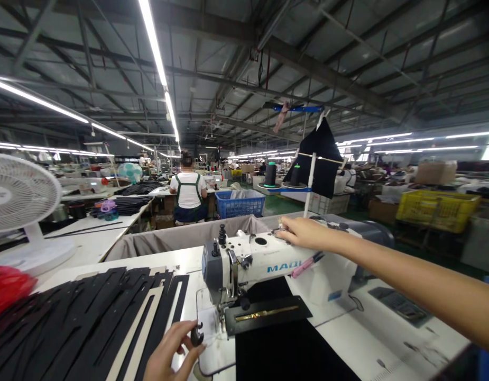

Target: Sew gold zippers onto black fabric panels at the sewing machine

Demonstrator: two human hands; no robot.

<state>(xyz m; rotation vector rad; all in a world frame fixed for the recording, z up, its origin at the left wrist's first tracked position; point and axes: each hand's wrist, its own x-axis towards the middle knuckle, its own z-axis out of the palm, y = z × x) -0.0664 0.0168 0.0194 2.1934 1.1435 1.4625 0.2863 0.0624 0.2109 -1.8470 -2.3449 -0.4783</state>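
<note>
My left hand (173,350), at the lower middle, pinches a small dark metal bobbin case (197,335) between thumb and fingers, just left of the needle area. My right hand (302,233) reaches across to the top of the white sewing machine (248,259). Its fingers are closed on a small metal part there that I cannot make out. Under the presser foot side lies a black strip (268,314) with a gold zipper (266,313). Black fabric (284,354) spreads below it over the machine bed.
Black cut pieces (81,317) lie overlapped at the left, with a red plastic bag (8,288) and a white fan (18,201) beyond. Black thread cones (270,175) stand on a blue holder behind the machine. A person (188,190) sits farther back near a blue basket (240,205).
</note>
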